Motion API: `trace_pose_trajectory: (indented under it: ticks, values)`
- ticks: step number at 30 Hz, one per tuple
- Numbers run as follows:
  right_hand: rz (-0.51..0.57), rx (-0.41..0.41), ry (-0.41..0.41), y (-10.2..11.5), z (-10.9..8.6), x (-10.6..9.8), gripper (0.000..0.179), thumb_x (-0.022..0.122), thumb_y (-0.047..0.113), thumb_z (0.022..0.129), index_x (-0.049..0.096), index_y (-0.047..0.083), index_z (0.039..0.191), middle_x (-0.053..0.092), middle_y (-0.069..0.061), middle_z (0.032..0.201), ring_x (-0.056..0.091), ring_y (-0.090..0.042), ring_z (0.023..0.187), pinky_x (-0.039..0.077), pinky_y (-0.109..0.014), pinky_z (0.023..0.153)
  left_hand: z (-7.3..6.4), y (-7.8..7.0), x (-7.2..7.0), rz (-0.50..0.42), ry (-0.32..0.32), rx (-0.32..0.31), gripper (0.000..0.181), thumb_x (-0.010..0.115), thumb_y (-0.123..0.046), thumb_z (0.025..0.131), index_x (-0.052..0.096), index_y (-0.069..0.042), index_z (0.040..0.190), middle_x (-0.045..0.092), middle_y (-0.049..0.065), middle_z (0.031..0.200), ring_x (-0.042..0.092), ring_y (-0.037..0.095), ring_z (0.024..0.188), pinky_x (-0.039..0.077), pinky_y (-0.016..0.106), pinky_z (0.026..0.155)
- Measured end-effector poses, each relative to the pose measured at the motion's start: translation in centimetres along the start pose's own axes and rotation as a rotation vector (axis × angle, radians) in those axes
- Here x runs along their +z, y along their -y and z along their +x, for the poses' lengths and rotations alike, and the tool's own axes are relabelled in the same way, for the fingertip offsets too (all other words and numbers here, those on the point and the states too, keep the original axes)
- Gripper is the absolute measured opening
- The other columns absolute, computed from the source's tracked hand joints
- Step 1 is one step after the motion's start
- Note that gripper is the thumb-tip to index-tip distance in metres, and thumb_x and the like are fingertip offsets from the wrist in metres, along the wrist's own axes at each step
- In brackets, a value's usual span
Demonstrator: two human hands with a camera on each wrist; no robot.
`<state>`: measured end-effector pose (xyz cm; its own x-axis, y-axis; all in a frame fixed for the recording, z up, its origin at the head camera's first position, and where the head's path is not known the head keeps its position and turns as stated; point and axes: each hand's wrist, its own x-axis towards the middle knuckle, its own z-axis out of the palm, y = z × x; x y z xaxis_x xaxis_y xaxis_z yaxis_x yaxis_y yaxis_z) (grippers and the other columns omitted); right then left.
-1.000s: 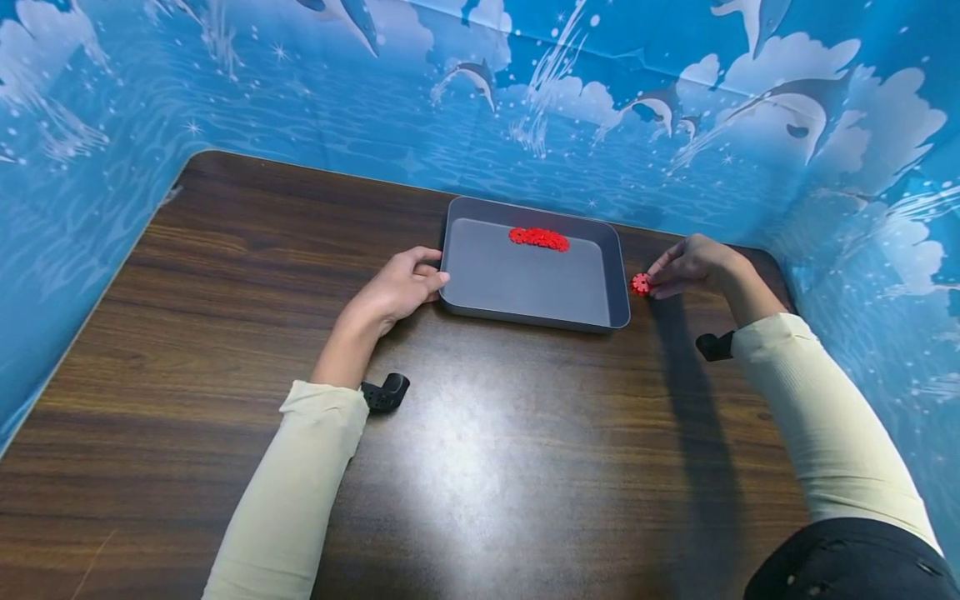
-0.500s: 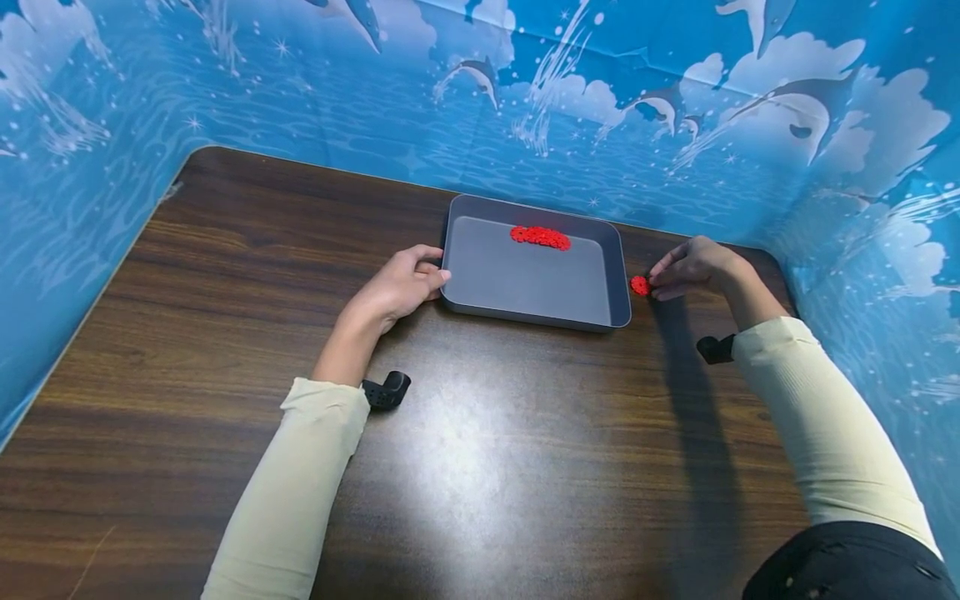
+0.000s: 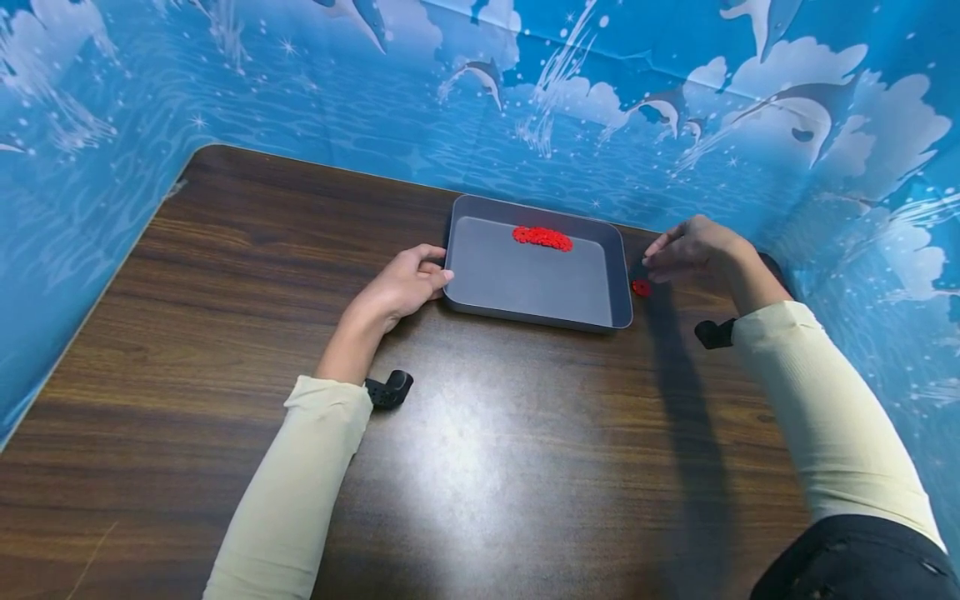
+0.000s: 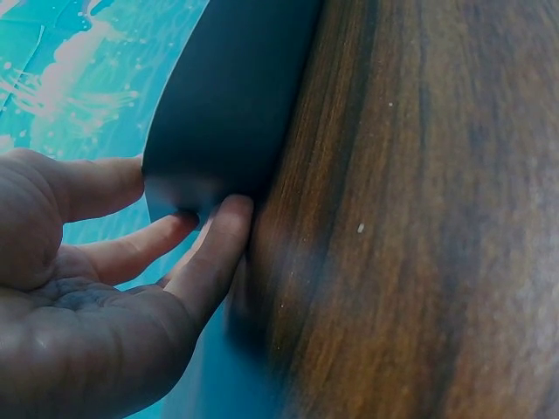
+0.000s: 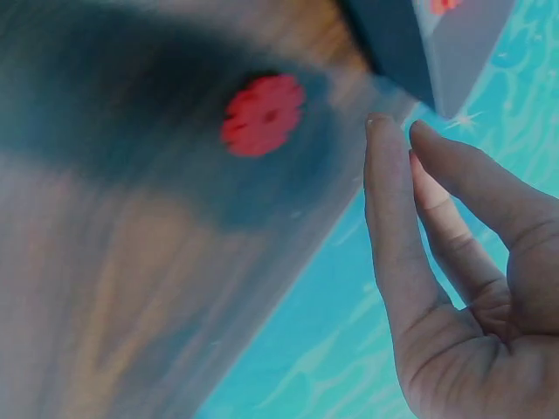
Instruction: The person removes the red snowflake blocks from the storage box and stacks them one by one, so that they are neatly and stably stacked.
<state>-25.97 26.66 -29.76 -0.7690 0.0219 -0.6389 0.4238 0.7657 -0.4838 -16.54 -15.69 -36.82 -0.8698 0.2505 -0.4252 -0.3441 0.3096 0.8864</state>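
A grey rectangular tray (image 3: 525,287) stands toward the table's far edge. Red notched plastic discs (image 3: 543,238) lie in a row inside it, near its back wall. My left hand (image 3: 401,287) rests its fingertips against the outside of the tray's left side; in the left wrist view, straight fingers (image 4: 214,249) touch the outer wall near a corner. To the tray's right, one more red notched disc (image 5: 264,115) lies on the table, seen whole in the right wrist view. My right hand (image 3: 690,250) hovers above and beyond this disc, fingers extended and holding nothing.
The dark wood-grain table (image 3: 225,292) runs left and toward me from the tray. A blue dolphin-print curtain (image 3: 360,92) closes in its back and sides. Black wrist cameras (image 3: 390,389) sit below both hands.
My right hand has let go of the red disc by the tray and lifted away. The disc now lies flat on the table. My left hand stays against the tray.
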Motion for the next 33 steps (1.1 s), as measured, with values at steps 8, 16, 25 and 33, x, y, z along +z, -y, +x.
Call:
trace_pose_trajectory:
  ticks: [8,16,25,33]
  values:
    - [-0.095,-0.098,0.006,5.0,0.1,1.5,0.030,0.069,0.019,0.108,0.069,-0.002,0.130,0.083,-0.001,0.091,0.081,-0.014,0.086,0.069,-0.034,0.081,0.0,0.4,-0.3,-0.015,-0.010,0.000,0.059,0.051,-0.017,0.115,0.030,-0.008,0.169,0.048,0.023,0.161,0.056,0.038,0.145,0.048,0.049,0.124]
    - [-0.063,-0.166,0.061,9.2,0.5,4.0,0.031,0.073,0.013,0.104,0.068,-0.008,0.127,0.082,-0.005,0.086,0.082,-0.014,0.082,0.069,-0.036,0.088,-0.1,0.6,-0.2,-0.011,-0.012,-0.009,0.059,0.053,-0.018,0.115,0.032,-0.009,0.169,0.050,0.021,0.160,0.058,0.037,0.143,0.049,0.048,0.123]
    - [-0.045,-0.153,0.076,13.0,1.6,7.4,0.035,0.072,0.011,0.104,0.066,-0.008,0.133,0.081,-0.005,0.081,0.080,-0.013,0.073,0.069,-0.030,0.075,0.0,0.5,-0.3,-0.016,-0.008,-0.001,0.058,0.053,-0.019,0.115,0.032,-0.010,0.169,0.050,0.021,0.160,0.058,0.036,0.143,0.049,0.049,0.123]
    - [-0.055,-0.181,0.113,14.5,2.6,10.2,0.044,0.070,0.007,0.104,0.060,-0.011,0.144,0.080,-0.007,0.083,0.078,-0.011,0.067,0.069,-0.031,0.075,0.1,0.4,-0.1,-0.008,-0.008,0.006,0.058,0.053,-0.019,0.115,0.032,-0.010,0.168,0.051,0.021,0.160,0.059,0.037,0.141,0.049,0.050,0.123]
